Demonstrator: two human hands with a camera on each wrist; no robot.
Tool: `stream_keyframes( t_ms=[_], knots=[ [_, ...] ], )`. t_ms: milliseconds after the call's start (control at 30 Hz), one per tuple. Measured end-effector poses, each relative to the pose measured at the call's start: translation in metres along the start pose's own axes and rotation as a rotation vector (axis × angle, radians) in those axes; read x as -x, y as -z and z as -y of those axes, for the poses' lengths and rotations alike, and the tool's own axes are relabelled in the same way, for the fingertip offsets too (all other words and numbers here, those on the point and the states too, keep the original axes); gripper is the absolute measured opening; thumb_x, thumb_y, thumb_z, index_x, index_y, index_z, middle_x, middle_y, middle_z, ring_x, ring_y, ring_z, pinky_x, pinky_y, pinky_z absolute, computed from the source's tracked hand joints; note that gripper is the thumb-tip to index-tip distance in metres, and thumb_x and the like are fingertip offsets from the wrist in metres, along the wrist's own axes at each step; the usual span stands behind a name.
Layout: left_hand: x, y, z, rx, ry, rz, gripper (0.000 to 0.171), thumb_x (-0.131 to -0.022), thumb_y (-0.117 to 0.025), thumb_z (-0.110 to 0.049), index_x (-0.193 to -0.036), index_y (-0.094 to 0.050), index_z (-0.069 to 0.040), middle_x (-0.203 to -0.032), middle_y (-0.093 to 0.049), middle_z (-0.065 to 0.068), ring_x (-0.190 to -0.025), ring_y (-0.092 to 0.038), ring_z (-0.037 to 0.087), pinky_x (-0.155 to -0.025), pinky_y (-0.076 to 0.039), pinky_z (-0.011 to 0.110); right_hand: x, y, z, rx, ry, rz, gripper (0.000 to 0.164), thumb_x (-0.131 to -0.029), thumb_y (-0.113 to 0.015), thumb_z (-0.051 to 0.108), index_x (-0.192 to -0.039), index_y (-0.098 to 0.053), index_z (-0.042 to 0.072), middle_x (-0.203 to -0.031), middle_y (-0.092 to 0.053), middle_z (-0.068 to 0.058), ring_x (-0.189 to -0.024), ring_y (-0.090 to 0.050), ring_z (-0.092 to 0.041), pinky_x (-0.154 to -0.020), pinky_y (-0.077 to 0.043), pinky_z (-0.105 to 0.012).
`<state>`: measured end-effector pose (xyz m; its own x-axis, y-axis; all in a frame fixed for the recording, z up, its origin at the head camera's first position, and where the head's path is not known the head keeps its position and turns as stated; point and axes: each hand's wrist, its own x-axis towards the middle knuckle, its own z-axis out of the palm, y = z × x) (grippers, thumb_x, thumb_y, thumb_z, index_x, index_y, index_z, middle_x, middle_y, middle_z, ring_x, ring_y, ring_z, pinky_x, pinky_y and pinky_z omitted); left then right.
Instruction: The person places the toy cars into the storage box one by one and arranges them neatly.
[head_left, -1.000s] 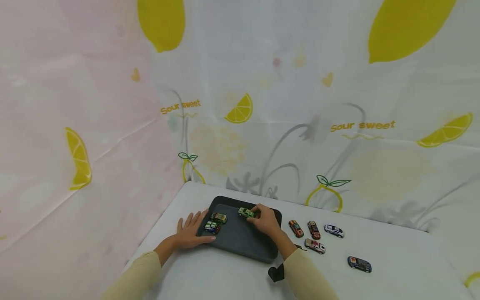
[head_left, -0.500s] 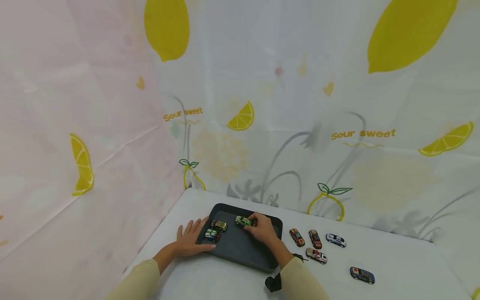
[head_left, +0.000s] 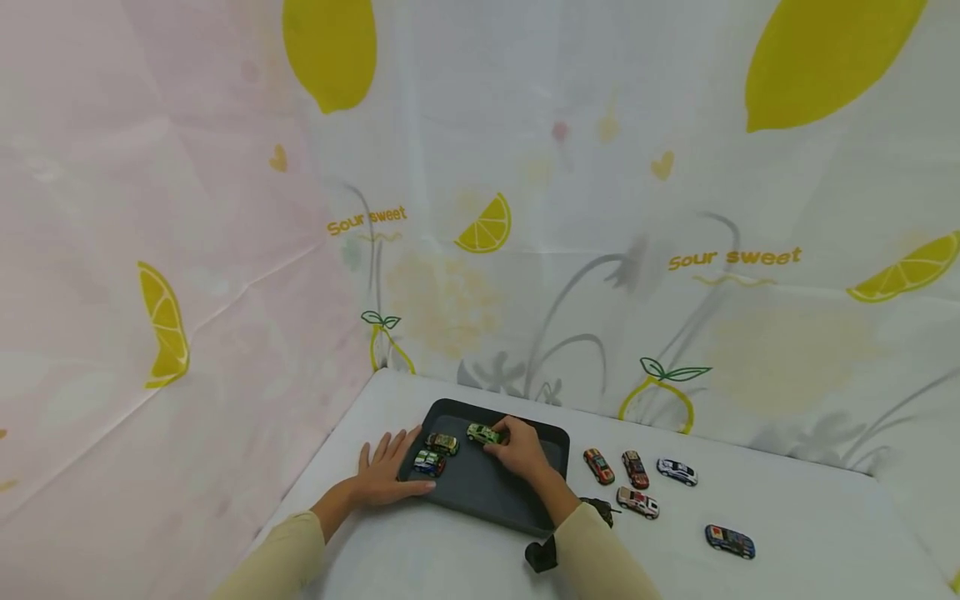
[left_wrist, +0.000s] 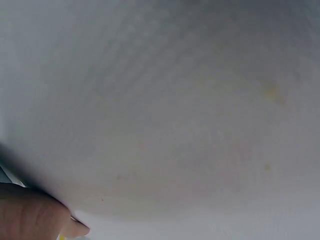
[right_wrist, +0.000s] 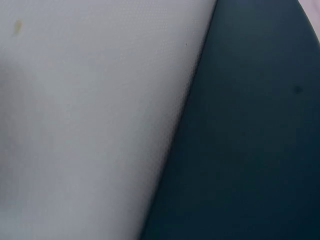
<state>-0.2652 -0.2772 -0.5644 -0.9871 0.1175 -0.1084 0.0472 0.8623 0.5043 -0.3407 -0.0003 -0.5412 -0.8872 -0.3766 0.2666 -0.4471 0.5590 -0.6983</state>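
In the head view, my right hand pinches a green toy car over the upper part of a dark grey tray. To its left in the tray sit a toy car with yellowish markings and, just below that one, a white, green and blue toy car. With its fingers spread straight, my left hand rests at the tray's left edge. The left wrist view catches only a thumb over white cloth. The right wrist view shows the tray's side but no fingers.
Right of the tray, several toy cars lie on the white table: orange, red and dark, white, red and white, and blue. A black strap-like object is by the right wrist. Printed cloth walls stand behind and left.
My right hand has carried the green car slightly left, toward the two cars in the tray. My left hand stays at the tray edge. The head view has shifted a little.
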Motion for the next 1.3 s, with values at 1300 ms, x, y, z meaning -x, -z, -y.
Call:
stream_keyframes(
  t_ms=[1300],
  knots=[
    [0.008, 0.002, -0.01, 0.012, -0.021, -0.008, 0.109, -0.076, -0.059, -0.079, -0.159, -0.01, -0.029, -0.165, -0.015, 0.017, -0.151, -0.004, 0.046, -0.113, 0.009, 0.069, -0.004, -0.03, 0.011, 0.034, -0.099, -0.121, 0.028, -0.08, -0.083, 0.022, -0.103, -0.07, 0.011, -0.094, -0.067, -0.005, -0.077, -0.063, -0.018, -0.065, -0.05, -0.035]
  ],
)
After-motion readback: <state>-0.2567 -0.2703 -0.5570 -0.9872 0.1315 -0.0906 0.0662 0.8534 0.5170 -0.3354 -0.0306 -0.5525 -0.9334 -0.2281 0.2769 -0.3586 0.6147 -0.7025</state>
